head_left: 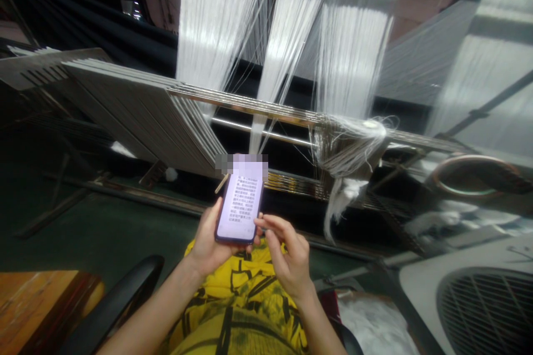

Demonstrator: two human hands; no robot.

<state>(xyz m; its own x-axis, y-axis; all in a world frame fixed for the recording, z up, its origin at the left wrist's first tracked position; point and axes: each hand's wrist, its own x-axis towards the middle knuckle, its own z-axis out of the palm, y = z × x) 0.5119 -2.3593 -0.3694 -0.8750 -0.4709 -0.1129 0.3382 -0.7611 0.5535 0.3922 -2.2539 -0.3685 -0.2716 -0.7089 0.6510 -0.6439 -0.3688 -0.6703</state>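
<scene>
My left hand (pixel 208 241) holds a smartphone (pixel 241 208) upright in a dark case, and its lit screen shows lines of Asian-script text. The top of the screen is blurred out. My right hand (pixel 287 255) hovers at the phone's lower right edge, with curled fingers close to the case and nothing in them. Below both hands is a yellow garment with black patterns (pixel 239 299) on my lap.
Ahead stands a loom with white warp threads (pixel 216 28) running down to metal bars (pixel 258 108) and grey heddle frames (pixel 133 111). A white thread tangle (pixel 345 199) hangs from the bar. A grilled fan (pixel 487 310) sits lower right, a wooden surface (pixel 37 305) lower left, and a black armrest (pixel 116 299) beside my left arm.
</scene>
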